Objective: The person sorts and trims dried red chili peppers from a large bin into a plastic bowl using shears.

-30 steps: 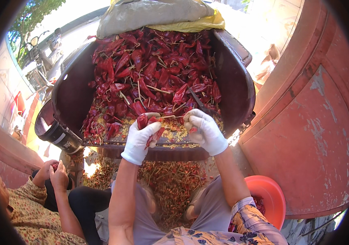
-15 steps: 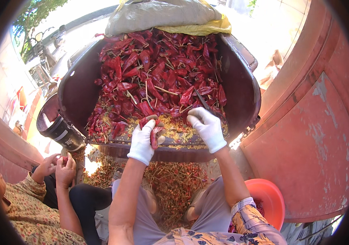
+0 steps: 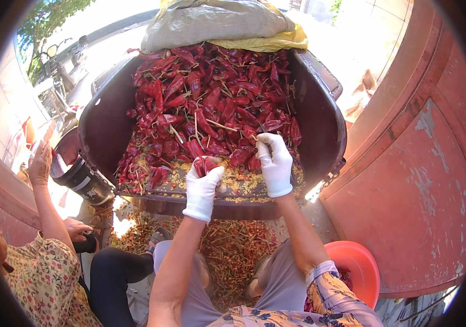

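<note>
My white-gloved left hand (image 3: 203, 188) is closed around some dried red peppers (image 3: 206, 165) near the front rim of a large dark tub (image 3: 323, 117). To its right and slightly farther in, my gloved right hand (image 3: 275, 163) pinches the stem end of another red pepper (image 3: 251, 134) at the edge of the heap. From behind its fingertips pokes the tip of a dark pointed tool (image 3: 262, 128), the rest hidden by the hand. The pepper heap (image 3: 211, 98) fills the tub's middle and back, with pale yellow seeds (image 3: 238, 188) scattered along the front.
A grey and yellow sack (image 3: 216, 24) lies over the tub's far edge. At left sit a black bucket (image 3: 88, 182) and a co-worker with a raised hand (image 3: 40, 163). Stems litter the floor (image 3: 235, 250) between my feet. An orange-red basin (image 3: 361, 272) stands at my right.
My right hand has moved forward to the pepper heap, and the dark tool is now mostly hidden. My left hand has shifted slightly right, still holding peppers. The co-worker's hands have parted, one rising toward the bucket.
</note>
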The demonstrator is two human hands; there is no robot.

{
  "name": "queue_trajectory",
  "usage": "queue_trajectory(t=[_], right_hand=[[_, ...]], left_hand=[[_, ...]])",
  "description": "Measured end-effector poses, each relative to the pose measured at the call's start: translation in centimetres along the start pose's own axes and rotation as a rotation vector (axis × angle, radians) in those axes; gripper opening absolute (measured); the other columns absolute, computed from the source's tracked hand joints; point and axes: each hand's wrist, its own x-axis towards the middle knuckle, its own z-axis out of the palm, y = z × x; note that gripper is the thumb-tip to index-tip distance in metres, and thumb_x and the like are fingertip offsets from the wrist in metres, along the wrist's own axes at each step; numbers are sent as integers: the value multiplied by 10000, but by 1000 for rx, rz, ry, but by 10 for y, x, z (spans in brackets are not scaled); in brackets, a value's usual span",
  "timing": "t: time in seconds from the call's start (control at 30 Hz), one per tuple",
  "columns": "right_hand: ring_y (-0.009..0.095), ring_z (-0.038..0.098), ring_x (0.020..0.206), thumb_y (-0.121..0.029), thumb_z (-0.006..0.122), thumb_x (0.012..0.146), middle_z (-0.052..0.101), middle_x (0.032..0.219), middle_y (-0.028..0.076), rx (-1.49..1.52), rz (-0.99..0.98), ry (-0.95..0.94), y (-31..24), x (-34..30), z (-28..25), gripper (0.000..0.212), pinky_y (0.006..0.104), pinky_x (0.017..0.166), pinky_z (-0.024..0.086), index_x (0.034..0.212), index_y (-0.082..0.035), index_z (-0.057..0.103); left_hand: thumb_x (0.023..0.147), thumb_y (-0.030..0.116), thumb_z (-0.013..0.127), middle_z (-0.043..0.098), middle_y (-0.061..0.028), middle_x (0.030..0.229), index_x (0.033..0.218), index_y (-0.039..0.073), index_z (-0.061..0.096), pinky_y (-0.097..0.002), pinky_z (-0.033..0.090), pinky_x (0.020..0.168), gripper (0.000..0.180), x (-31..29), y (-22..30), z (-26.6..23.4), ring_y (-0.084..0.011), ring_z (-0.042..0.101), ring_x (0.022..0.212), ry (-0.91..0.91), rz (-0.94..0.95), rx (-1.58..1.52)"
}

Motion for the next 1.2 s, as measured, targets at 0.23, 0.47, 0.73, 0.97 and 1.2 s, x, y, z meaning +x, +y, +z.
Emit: queue_trajectory(t=[0.23, 0.47, 0.73, 0.97, 1.2], right_hand=[[32, 532, 580, -125, 546, 968, 656, 874, 18, 602, 533, -271, -40, -9, -16, 126, 175, 494, 404, 1051, -42, 589], [25, 500, 584, -125, 562, 959, 629, 845, 4, 703, 623, -418, -41, -5, -26, 310, 171, 506, 379, 1253, -26, 564], [86, 581, 867, -13, 603, 901, 615, 956, 24, 462, 174, -466, -32, -11, -28, 119, 232, 763, 476, 1013, -17, 643], [4, 478, 589, -55, 582, 940, 619, 825, -22, 541, 510, -396, -42, -16, -26, 92, 176, 511, 372, 1024, -51, 619], [2, 388, 488, -126, 556, 970, 602, 776, -18, 829, 741, -365, -37, -21, -19, 82, 182, 446, 301, 1007, -58, 585]], left_hand=[[854, 27, 645, 641, -24, 1091, 1300, 49, 538, -182, 493, 545, 459, -5, 5, 23, -29, 585, 708, -91, 488, 374], [874, 103, 675, 627, 13, 798, 1183, 38, 593, -195, 406, 468, 326, -17, 6, 26, -30, 526, 568, -179, 144, 355], [890, 167, 673, 595, 25, 722, 1158, 41, 587, -201, 384, 442, 308, -17, -1, 20, -26, 500, 529, -300, 192, 496], [922, 217, 641, 571, 37, 667, 1026, 52, 625, -205, 339, 399, 196, -26, 9, 24, -28, 458, 464, -293, -86, 343], [931, 220, 613, 514, 57, 643, 860, 78, 615, -202, 300, 412, 159, -28, 24, 20, -20, 411, 477, -376, -153, 298]])
